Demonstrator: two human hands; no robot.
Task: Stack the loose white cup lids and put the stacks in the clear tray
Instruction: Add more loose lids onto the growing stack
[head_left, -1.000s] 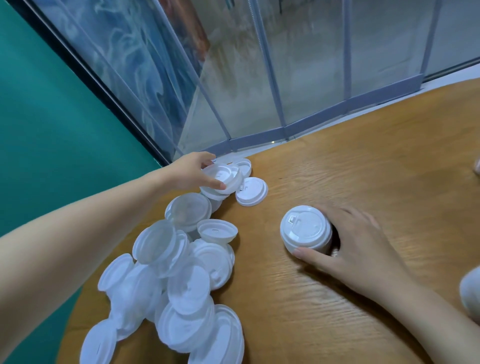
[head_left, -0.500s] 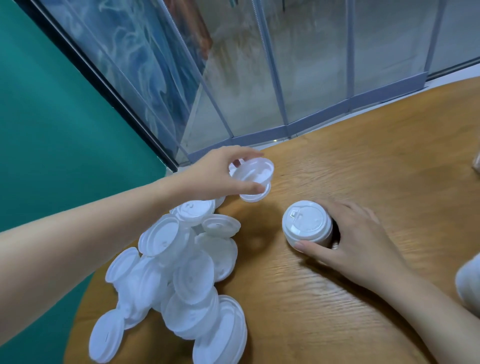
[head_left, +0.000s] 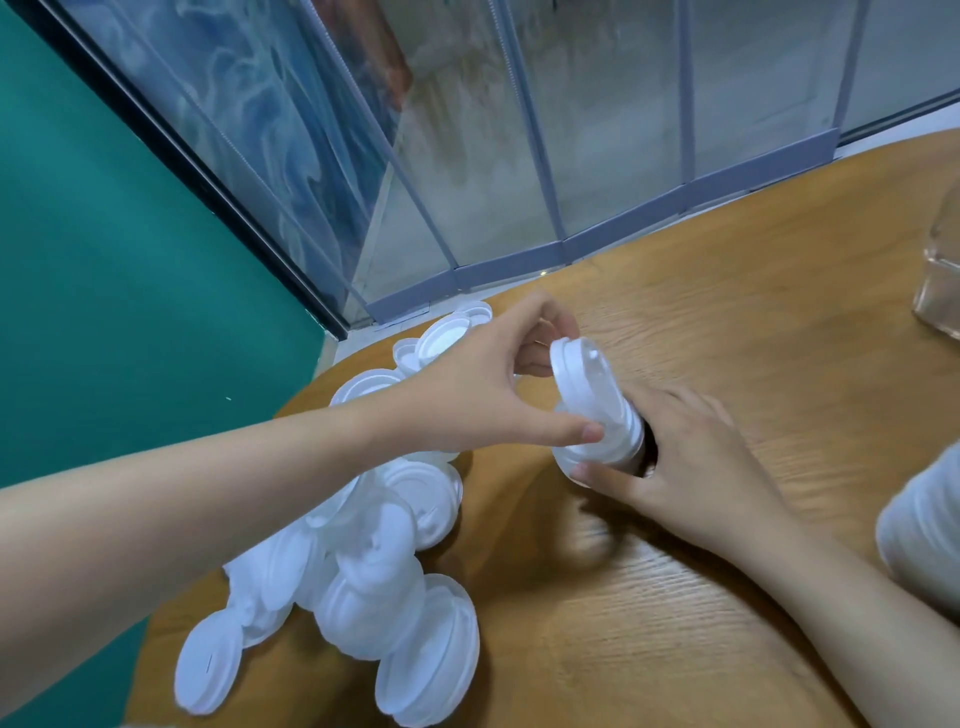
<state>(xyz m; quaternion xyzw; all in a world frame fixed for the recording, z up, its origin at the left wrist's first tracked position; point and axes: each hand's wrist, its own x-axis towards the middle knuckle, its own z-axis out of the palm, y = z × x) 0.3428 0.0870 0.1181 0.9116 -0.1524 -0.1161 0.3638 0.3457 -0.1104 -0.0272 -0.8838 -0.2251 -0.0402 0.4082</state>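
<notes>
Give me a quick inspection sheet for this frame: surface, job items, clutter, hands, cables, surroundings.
Surface: round wooden table, bare grain on the right half.
Job's things: loose lid pile at the table's left edge; short lid stack standing on the table; one tilted lid being brought onto its top; clear tray partly cut off at the right edge.
Clutter: blurred white object at lower right, cannot tell what it is.
Hands: left hand pinches the tilted lid; right hand grips the stack.
Cables: nothing seen.
Surroundings: glass panels behind the table, teal wall on the left.
</notes>
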